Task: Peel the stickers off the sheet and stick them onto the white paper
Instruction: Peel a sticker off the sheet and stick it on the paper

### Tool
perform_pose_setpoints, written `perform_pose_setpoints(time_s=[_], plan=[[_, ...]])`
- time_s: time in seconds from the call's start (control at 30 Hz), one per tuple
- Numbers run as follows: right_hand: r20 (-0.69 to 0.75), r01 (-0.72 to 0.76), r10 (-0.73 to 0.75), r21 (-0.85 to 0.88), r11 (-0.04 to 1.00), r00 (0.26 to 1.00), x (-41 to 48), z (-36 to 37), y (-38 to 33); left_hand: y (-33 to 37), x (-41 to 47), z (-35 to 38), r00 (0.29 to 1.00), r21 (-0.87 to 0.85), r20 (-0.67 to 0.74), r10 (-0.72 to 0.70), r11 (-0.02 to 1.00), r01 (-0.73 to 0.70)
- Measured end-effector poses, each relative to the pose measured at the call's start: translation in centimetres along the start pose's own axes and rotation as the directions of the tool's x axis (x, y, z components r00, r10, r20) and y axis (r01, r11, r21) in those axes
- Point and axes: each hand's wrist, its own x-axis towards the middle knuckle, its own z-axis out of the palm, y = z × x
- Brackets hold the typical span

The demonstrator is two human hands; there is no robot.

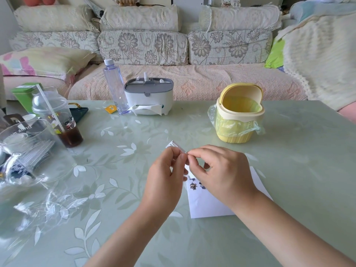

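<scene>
Now our table (pixel 289 170) carries a yellow bin (pixel 238 120) far right and the paper (pixel 210 205) near us, a few stickers (pixel 193 186) on its far-left corner. Above that corner, our left hand (pixel 165 180) pinches the sheet (pixel 176 145), and our right hand (pixel 221 170) nips its edge, fingertips meeting.

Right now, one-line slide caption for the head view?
Both hands, left hand and right hand, pinch a small sticker sheet above white paper already bearing stickers.
</scene>
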Motion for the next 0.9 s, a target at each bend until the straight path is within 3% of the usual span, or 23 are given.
perform_pose_setpoints(time_s=[0.1,0.17,0.27,0.33,0.43,0.53,0.63,0.77,0.9], plan=[[-0.021,0.013,-0.014,-0.014,1.000,1.000,-0.1,0.3,-0.2,0.3,-0.2,0.0,1.000,-0.064,-0.008,-0.013,0.998,0.013],[0.028,-0.018,0.016,0.063,0.998,0.999,0.0,0.2,-0.1,0.5,-0.1,0.0,0.998,-0.172,-0.002,-0.068,0.983,0.066],[0.191,-0.243,0.191,0.301,0.922,0.963,0.4,-0.2,-0.2,0.6,0.1,-0.5,0.995,-0.292,0.020,-0.099,0.951,0.101],[0.242,-0.285,0.208,0.352,0.891,0.948,0.5,-0.2,0.1,0.7,0.1,-0.8,0.996,-0.325,0.039,-0.083,0.941,0.091],[0.199,-0.107,0.054,0.266,0.958,0.979,0.5,-0.5,0.8,0.5,0.0,-1.3,0.991,-0.362,0.089,-0.102,0.924,0.127],[0.058,0.103,-0.108,0.088,0.991,0.992,0.5,-0.6,1.4,0.2,-0.1,-1.7,0.976,-0.405,0.171,-0.138,0.893,0.197],[-0.012,0.158,-0.158,0.016,0.987,0.987,0.6,-0.6,1.5,0.1,0.3,-2.1,0.956,-0.406,0.183,-0.230,0.868,0.286],[0.053,0.039,-0.044,0.089,0.995,0.998,0.9,-0.8,1.6,0.1,0.5,-2.3,0.932,-0.415,0.228,-0.280,0.838,0.354],[0.189,-0.201,0.144,0.333,0.921,0.971,0.9,-1.3,0.3,0.1,0.3,-1.9,0.952,-0.417,0.170,-0.256,0.856,0.305]])
